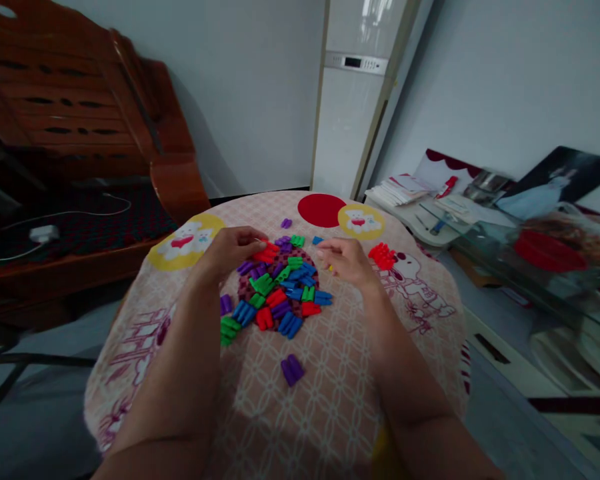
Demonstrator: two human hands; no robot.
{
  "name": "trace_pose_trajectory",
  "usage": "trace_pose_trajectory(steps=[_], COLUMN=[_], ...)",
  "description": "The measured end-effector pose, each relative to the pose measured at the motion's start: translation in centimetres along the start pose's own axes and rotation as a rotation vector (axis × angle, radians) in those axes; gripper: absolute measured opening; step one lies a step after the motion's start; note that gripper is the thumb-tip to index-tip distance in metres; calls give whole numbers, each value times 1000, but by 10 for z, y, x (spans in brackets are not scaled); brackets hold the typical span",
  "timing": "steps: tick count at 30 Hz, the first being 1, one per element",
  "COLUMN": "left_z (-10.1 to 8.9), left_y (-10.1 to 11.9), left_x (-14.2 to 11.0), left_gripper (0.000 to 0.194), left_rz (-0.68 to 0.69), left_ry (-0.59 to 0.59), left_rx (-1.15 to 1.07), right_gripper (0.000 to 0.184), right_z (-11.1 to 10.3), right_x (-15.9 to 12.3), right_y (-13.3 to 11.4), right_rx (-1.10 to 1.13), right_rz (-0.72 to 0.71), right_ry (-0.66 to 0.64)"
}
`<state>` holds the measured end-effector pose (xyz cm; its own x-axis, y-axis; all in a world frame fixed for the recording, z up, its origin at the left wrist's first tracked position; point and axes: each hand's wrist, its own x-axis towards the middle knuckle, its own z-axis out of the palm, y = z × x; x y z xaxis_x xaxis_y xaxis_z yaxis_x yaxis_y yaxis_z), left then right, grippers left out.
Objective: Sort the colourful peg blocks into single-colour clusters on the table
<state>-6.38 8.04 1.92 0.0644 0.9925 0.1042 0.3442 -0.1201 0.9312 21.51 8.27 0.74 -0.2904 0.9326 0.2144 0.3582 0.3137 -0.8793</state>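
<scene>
My left hand [236,248] is closed with its fingertips on red plastic pieces [266,253] at the pile's far left edge. Across the pile, my right hand [349,259] has its fingers bent together; a speck of yellow [331,268] shows beneath them, too small to name. Just beyond those fingers lies a blue piece [318,240]. Between my hands spreads a heap of small ribbed toy pieces in green [263,285], blue [290,325], red [265,319] and purple [281,309]. They partly cover a dark red patterned patch [243,288].
A purple piece [293,370] lies apart near me, and a red cluster [382,255] sits right of my right hand. The round table has a pink patterned cloth [330,400]. A wooden bench [175,180] stands left; a cluttered glass shelf [485,243] stands right.
</scene>
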Motion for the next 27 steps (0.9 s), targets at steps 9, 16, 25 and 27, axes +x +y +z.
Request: trace_pose_trajectory(steps=[9, 16, 25, 27], left_z=[99, 100, 64, 58], left_y=[9, 12, 5, 5], left_x=[2, -1, 7, 7], left_gripper=[46, 52, 43, 43], left_rz=[64, 143, 93, 65], left_ry=[-82, -102, 10, 34], left_rx=[-264, -170, -80, -58], right_gripper=[31, 31, 33, 33], right_z=[14, -48, -136, -133], right_x=[2, 0, -35, -36], right_y=[-2, 14, 68, 74], right_rx=[285, -32, -877, -928], right_rz=[70, 72, 374, 419], right_ry=[30, 488, 766, 669])
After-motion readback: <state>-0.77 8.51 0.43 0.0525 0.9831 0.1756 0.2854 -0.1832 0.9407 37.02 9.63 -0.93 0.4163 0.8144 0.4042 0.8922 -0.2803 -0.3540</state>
